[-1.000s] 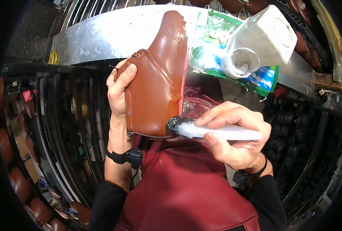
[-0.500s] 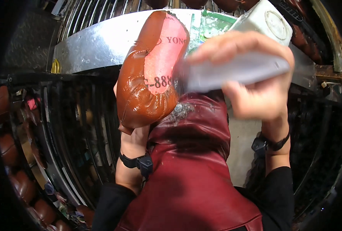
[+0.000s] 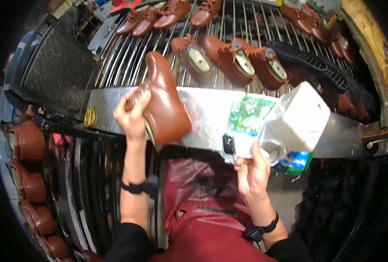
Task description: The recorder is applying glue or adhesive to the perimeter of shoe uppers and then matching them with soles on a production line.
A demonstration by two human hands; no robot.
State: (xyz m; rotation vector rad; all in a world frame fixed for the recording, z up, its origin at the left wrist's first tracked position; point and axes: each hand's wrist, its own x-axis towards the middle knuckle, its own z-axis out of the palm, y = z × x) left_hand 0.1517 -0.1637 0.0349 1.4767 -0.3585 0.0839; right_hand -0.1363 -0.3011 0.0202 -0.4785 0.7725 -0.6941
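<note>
My left hand (image 3: 132, 115) is closed on a brown leather shoe (image 3: 170, 115), gripping it near its lacing. The shoe is held over the near edge of the metal bench, its narrow end pointing away from me. At the bench's front edge, my right hand (image 3: 251, 174) has its thumb and fingers closed on a pale-handled brush (image 3: 246, 150) with a dark bristle end. Just beside that hand is the round mouth of a tipped white plastic container (image 3: 301, 115). A green printed packet (image 3: 250, 114) lies on the bench to its left.
Beyond the metal bench (image 3: 207, 105), several brown shoes (image 3: 235, 61) stand on a rack of metal rods. Black soles (image 3: 307, 59) lie at the right. More brown shoes (image 3: 34, 183) line the lower left. A chair (image 3: 56, 65) stands at the left.
The shoe has turned from its pink underside to its brown upper. My right hand has moved the brush away from the shoe, down to the container's mouth. The view has shifted, showing more of the rack.
</note>
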